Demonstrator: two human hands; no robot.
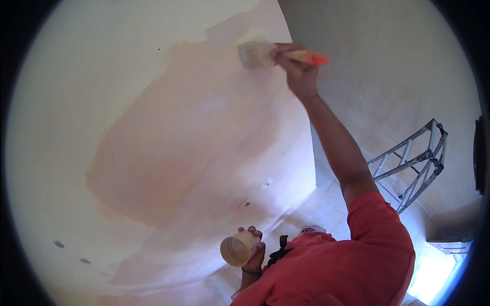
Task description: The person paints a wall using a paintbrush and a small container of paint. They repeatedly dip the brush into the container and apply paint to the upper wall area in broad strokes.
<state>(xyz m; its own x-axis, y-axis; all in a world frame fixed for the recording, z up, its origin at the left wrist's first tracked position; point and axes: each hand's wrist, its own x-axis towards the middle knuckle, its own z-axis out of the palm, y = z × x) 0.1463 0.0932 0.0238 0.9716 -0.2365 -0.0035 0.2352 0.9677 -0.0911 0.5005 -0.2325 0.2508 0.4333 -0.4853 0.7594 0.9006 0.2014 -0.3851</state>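
Observation:
My right hand (300, 78) grips a wide flat paintbrush (250, 55) by its wooden handle, which has an orange end. The bristles lie against the upper part of a pale wall (76, 114), close to its right-hand edge. Around and below the brush spreads a large pinkish-beige patch (172, 153) with an uneven border. Low in front of my body, my left hand (255, 260) is wrapped around a beige cup (249, 241), its mouth tilted toward the camera. A light-coloured material shows inside the cup; how much there is, I cannot tell.
Two electrical fittings (265, 184) sit low on the wall. A metal stepladder (411, 160) stands to the right on the tiled floor (325, 202), near another wall (383, 69). Dark smudges (58, 243) mark the wall at lower left. Bright light enters through an opening (432, 275) at lower right.

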